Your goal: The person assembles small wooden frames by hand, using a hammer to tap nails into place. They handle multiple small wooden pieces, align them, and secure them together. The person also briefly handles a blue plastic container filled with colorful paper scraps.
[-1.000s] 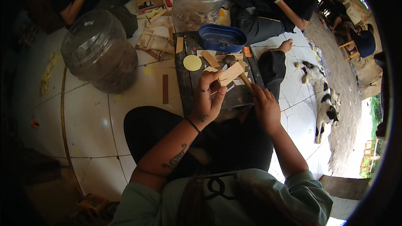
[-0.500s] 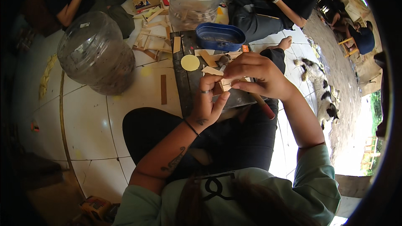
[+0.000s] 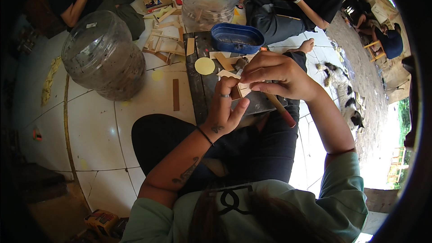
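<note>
Above the low dark table (image 3: 202, 92), my left hand (image 3: 224, 110) is closed around a small pale wooden block-like piece (image 3: 243, 90), thumb toward me. My right hand (image 3: 283, 77) pinches at the upper right edge of the same piece; its fingertips partly hide whatever else they hold. Under my right hand lies a tool with a wooden handle and red grip (image 3: 287, 117), its other end covered. Close beyond my fingers are thin wood strips (image 3: 223, 61) and a round yellow disc (image 3: 204, 66). A blue oval tub (image 3: 237, 38) stands at the table's far edge.
Two large clear plastic containers (image 3: 103, 58) stand on the tiled floor, left and far. Wooden frames and offcuts (image 3: 162, 42) lie beyond the table; one brown strip (image 3: 176, 95) lies left of it. Co-workers (image 3: 310, 0) sit opposite. A cat (image 3: 346, 92) lies at right.
My right hand has shifted slightly to the right, its fingers still at the wooden piece. My left hand stays almost in place. A co-worker's arm at the far side has moved.
</note>
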Tool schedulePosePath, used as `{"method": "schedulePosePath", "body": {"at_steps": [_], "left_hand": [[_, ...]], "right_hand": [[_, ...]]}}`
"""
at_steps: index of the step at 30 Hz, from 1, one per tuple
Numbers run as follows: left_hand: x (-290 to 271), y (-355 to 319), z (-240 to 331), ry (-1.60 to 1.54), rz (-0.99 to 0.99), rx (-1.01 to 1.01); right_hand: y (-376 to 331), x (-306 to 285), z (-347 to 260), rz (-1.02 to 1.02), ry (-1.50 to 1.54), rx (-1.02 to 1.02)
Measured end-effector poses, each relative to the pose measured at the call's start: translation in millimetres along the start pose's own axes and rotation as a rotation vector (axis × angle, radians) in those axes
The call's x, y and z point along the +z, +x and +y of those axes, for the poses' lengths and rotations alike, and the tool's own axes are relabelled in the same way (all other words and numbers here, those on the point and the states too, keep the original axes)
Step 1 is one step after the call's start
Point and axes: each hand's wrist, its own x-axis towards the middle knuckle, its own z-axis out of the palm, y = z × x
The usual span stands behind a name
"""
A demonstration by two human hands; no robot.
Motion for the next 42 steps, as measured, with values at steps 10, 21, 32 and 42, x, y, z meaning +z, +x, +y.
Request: {"method": "schedulePosePath", "body": {"at_steps": [10,21,32,42], "left_hand": [[-1,1,2,-0.009,-0.033,0.028],[0,-1,0,-0.033,-0.027,0.029],[3,4,12,-0.252,-0.006,-0.056],[8,3,14,-0.012,0.012,0.067]], "right_hand": [[-2,1,3,0.023,0.038,-0.014],[-2,1,4,0.003,0.056,-0.006],[-1,-4,-1,-0.044,-0.056,-0.032],[-4,-8,-3,-0.060,-0.056,0.009]]}}
